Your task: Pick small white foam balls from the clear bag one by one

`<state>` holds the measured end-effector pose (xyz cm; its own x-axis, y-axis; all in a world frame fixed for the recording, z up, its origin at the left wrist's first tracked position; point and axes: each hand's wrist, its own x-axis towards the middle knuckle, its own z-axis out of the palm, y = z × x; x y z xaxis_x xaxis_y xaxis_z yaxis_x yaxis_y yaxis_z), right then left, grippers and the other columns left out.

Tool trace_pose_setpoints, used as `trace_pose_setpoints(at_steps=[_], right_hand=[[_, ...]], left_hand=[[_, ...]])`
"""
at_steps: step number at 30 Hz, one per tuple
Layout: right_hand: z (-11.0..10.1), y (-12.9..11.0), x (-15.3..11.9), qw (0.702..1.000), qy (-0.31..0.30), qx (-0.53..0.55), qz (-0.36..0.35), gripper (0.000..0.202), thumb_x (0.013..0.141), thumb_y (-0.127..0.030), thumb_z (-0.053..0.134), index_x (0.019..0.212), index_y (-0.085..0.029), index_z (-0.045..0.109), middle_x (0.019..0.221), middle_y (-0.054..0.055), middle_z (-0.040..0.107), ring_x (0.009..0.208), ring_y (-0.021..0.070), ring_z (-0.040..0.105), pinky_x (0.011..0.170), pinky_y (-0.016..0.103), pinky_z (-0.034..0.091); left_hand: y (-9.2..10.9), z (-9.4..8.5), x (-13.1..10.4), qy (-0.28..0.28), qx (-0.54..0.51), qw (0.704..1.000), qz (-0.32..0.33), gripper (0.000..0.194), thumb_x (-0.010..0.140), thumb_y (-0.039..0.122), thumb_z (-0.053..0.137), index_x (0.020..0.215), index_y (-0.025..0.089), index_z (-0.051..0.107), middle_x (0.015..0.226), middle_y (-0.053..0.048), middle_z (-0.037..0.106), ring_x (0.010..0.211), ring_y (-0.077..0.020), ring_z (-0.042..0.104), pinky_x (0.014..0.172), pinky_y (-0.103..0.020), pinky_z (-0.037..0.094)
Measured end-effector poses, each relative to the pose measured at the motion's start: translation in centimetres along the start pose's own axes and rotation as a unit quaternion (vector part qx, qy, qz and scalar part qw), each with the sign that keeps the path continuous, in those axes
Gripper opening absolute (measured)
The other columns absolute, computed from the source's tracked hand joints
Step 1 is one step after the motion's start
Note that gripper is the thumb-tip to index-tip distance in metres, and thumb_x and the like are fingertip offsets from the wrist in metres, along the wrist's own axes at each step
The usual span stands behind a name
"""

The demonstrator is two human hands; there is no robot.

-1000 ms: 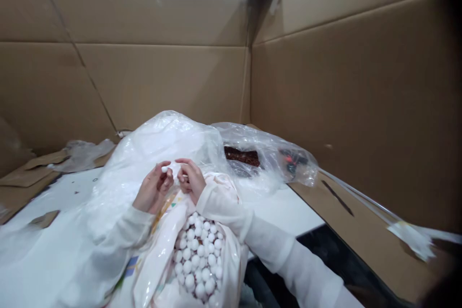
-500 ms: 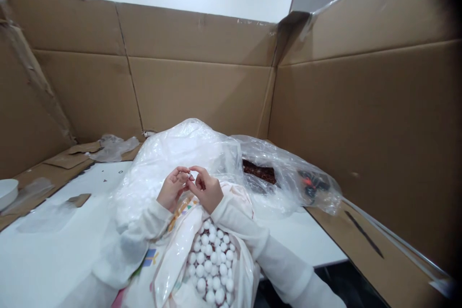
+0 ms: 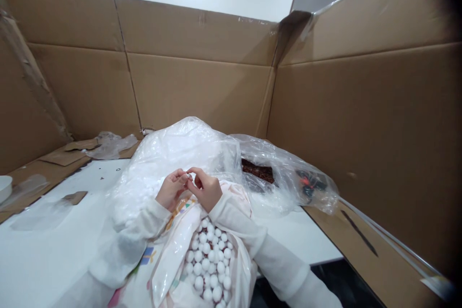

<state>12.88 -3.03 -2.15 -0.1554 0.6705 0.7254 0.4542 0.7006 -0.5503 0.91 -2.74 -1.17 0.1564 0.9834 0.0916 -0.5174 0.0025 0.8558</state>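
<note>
My left hand (image 3: pixel 171 189) and my right hand (image 3: pixel 206 191) meet fingertip to fingertip at the centre. Both are closed in a pinch around something tiny and partly whitish, too small to name. Below my wrists lies an opened plastic bag (image 3: pixel 173 261) with coloured prints. It holds many small white balls (image 3: pixel 205 263), with bits of dark red showing between them. Behind my hands rests a large clear plastic bag (image 3: pixel 187 142) full of white material.
To the right, another clear bag (image 3: pixel 285 156) contains a dark brown textured piece (image 3: pixel 257 171) and red-and-black items. A dark thin strip (image 3: pixel 359 232) lies on cardboard. A white bowl (image 3: pixel 5 188) stands far left. Cardboard walls (image 3: pixel 195 82) enclose the white table (image 3: pixel 46 260).
My fingertips have closed a little more tightly over the tiny thing. The view has shifted slightly; the bags stay in place.
</note>
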Motion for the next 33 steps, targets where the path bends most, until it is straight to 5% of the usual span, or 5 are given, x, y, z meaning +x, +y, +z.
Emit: trace_pose_setpoints(at_steps=[14,22,33], right_hand=[[-0.25,-0.05,-0.02,1.000,-0.022,0.011,-0.002,0.023,0.079,-0.028,0.046,0.095,-0.020,0.060,0.055,-0.003,0.050,0.047,0.0082,0.042,0.052,0.019,0.036],[-0.04,-0.17,0.03,0.999,0.027,0.036,0.027,0.020,0.079,-0.033,0.048,0.089,-0.019,0.059,0.052,-0.005,0.043,0.045,0.0078,0.040,0.050,0.019,0.035],[-0.09,-0.09,0.06,0.997,0.008,0.059,0.047,0.026,0.079,-0.035,0.049,0.101,-0.021,0.054,0.052,-0.006,0.041,0.046,0.0083,0.042,0.050,0.019,0.034]], left_hand=[[-0.24,-0.34,0.20,0.015,0.028,0.999,-0.021,0.044,0.042,0.037,0.082,0.058,0.013,0.050,0.050,0.002,0.057,0.043,-0.0084,0.051,0.043,-0.018,0.040],[-0.37,-0.09,0.01,0.003,0.011,1.000,-0.007,0.043,0.054,0.051,0.072,0.068,0.014,0.055,0.062,0.000,0.060,0.057,-0.0115,0.056,0.054,-0.021,0.045],[-0.10,-0.17,-0.13,0.002,0.035,0.999,0.000,0.031,0.059,0.038,0.073,0.065,0.014,0.055,0.065,0.001,0.056,0.058,-0.0094,0.053,0.056,-0.019,0.043]])
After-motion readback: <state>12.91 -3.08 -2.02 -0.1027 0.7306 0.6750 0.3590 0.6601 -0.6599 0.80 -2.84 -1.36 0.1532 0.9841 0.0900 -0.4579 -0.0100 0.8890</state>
